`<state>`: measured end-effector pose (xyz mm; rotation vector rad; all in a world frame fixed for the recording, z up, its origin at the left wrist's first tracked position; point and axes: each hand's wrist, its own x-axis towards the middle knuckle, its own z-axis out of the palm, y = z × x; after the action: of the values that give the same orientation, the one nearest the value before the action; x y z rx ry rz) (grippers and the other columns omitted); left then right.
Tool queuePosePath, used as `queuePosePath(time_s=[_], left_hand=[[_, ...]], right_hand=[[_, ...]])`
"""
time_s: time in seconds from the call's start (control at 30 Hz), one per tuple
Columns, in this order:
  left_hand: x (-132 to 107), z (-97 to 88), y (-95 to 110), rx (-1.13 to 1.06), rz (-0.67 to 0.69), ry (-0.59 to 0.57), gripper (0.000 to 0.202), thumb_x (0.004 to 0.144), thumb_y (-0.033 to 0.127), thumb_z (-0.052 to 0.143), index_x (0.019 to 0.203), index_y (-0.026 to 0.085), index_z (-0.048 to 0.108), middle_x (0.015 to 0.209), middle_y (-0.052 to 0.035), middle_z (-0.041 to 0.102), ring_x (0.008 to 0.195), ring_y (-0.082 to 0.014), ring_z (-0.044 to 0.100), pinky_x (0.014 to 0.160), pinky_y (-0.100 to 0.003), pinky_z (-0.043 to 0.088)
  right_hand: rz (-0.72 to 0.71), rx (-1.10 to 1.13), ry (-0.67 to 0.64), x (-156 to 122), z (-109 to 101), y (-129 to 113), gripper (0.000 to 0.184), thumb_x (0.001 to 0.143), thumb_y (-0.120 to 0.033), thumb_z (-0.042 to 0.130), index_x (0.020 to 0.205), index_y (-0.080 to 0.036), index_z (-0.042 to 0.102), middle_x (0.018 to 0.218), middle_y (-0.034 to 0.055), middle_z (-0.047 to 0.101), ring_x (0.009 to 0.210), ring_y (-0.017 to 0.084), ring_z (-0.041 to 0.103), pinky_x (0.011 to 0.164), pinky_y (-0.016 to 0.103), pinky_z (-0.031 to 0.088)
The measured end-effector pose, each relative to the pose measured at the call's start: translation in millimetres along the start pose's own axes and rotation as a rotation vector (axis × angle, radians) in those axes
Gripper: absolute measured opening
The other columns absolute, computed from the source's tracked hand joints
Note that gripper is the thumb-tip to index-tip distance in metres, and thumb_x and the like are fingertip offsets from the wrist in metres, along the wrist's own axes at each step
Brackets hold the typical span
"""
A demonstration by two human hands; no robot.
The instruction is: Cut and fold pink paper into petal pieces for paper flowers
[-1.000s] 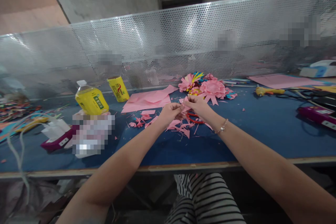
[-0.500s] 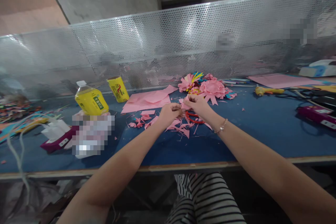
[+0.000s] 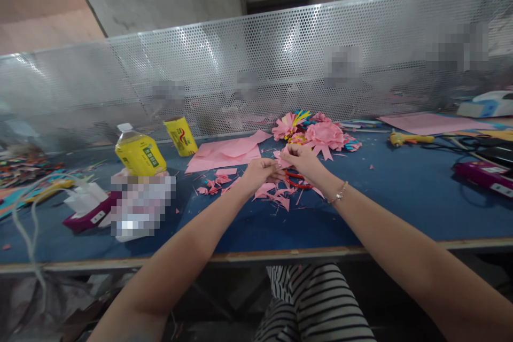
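Note:
Between my two hands is a small piece of pink paper [image 3: 282, 161], held above the table. My left hand [image 3: 262, 172] pinches it from the left, fingers bent together. From the right, my right hand [image 3: 300, 157] grips it between thumb and fingers. Just under my right hand lie red-handled scissors [image 3: 298, 182], partly hidden. Pink paper scraps [image 3: 272, 192] are scattered below and to the left of my hands. Behind them rests a bunch of pink paper flowers [image 3: 325, 134] with yellow and blue strips.
Pink sheets [image 3: 224, 152] lie on the blue table [image 3: 240, 230]. To the left stand a yellow-labelled bottle [image 3: 141, 155], a yellow can [image 3: 181, 136] and a purple box [image 3: 90, 216]. A yellow glue gun [image 3: 412, 139] and cables lie right. A perforated metal screen [image 3: 256, 48] closes the back.
The fingers of my left hand have shifted slightly around the pink paper. My right hand stays almost in place, and the things on the table have not moved.

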<state>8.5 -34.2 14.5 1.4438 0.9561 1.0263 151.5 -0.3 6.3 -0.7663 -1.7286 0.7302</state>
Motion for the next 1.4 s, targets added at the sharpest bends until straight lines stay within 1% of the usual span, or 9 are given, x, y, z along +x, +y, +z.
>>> queuePosePath(time_s=[0.23,0.47,0.57,0.67,0.73,0.87,1.0,1.2,1.4], left_hand=[[0,-0.2,-2,-0.091,-0.058,-0.037,0.014,0.075,0.026,0.049,0.07,0.014,0.048,0.063,-0.0066,0.065,0.055,-0.0135,0.061,0.058,-0.027,0.048],[2,1.6,-2,-0.042,-0.046,0.031,0.016,0.076,0.03,0.047,0.069,0.015,0.045,0.062,-0.0041,0.063,0.054,-0.0138,0.061,0.057,-0.027,0.048],[1,1.8,-1,0.122,0.082,0.066,0.012,0.071,0.026,0.051,0.069,0.014,0.048,0.064,-0.0025,0.06,0.054,-0.0113,0.058,0.056,-0.026,0.047],[0,0.5,-2,0.393,0.316,0.148,0.011,0.064,0.02,0.058,0.072,0.014,0.053,0.066,-0.0018,0.059,0.057,-0.0105,0.056,0.059,-0.025,0.045],[-1,-1.1,-2,0.538,0.437,0.182,0.01,0.064,0.018,0.057,0.074,0.016,0.056,0.067,-0.0021,0.06,0.062,-0.0115,0.056,0.064,-0.025,0.044],[-2,-4.5,-3,0.632,0.507,0.209,0.01,0.069,0.021,0.052,0.073,0.019,0.061,0.063,-0.0015,0.061,0.063,-0.0127,0.056,0.066,-0.025,0.042],[-2,-4.6,-4,0.479,0.453,0.239,0.012,0.069,0.027,0.053,0.073,0.019,0.062,0.061,-0.0009,0.061,0.058,-0.0124,0.057,0.06,-0.023,0.043],[0,-2.2,0,0.107,0.252,0.221,0.006,0.064,0.019,0.057,0.066,0.014,0.058,0.056,-0.0015,0.061,0.052,-0.0117,0.058,0.057,-0.026,0.047],[4,-4.8,-1,-0.142,0.113,0.202,0.007,0.061,0.017,0.058,0.065,0.011,0.056,0.055,-0.0026,0.061,0.048,-0.0104,0.057,0.053,-0.024,0.047]], right_hand=[[0.058,0.01,0.001,-1,0,-3,0.023,0.07,-0.034,0.051,0.058,-0.017,0.042,0.053,-0.0047,0.036,0.05,0.007,0.032,0.048,0.022,0.026],[0.137,0.103,0.035,-2,1,-5,0.026,0.066,-0.036,0.054,0.057,-0.017,0.04,0.052,-0.0058,0.034,0.047,0.006,0.032,0.045,0.021,0.029],[0.196,0.201,0.078,-2,2,-8,0.03,0.062,-0.038,0.058,0.055,-0.018,0.037,0.051,-0.0066,0.032,0.045,0.005,0.032,0.044,0.02,0.031],[0.244,0.261,0.114,-3,2,-12,0.035,0.058,-0.039,0.062,0.052,-0.018,0.035,0.049,-0.0072,0.032,0.044,0.004,0.032,0.044,0.02,0.032],[0.253,0.29,0.113,-3,2,-14,0.036,0.057,-0.04,0.062,0.051,-0.018,0.035,0.048,-0.0071,0.032,0.044,0.004,0.031,0.044,0.02,0.032],[0.273,0.372,0.121,-3,2,-16,0.036,0.057,-0.038,0.064,0.049,-0.018,0.034,0.048,-0.0066,0.033,0.045,0.005,0.033,0.045,0.021,0.033],[0.271,0.414,0.118,-3,3,-17,0.035,0.056,-0.036,0.065,0.05,-0.017,0.036,0.052,-0.0063,0.034,0.047,0.004,0.033,0.045,0.02,0.033],[0.312,0.496,0.106,-4,4,-21,0.031,0.055,-0.041,0.065,0.06,-0.018,0.045,0.057,-0.0051,0.037,0.052,0.006,0.037,0.049,0.022,0.039],[0.298,0.526,0.091,-4,5,-20,0.029,0.058,-0.039,0.063,0.059,-0.019,0.042,0.052,-0.0065,0.034,0.048,0.006,0.035,0.049,0.023,0.038]])
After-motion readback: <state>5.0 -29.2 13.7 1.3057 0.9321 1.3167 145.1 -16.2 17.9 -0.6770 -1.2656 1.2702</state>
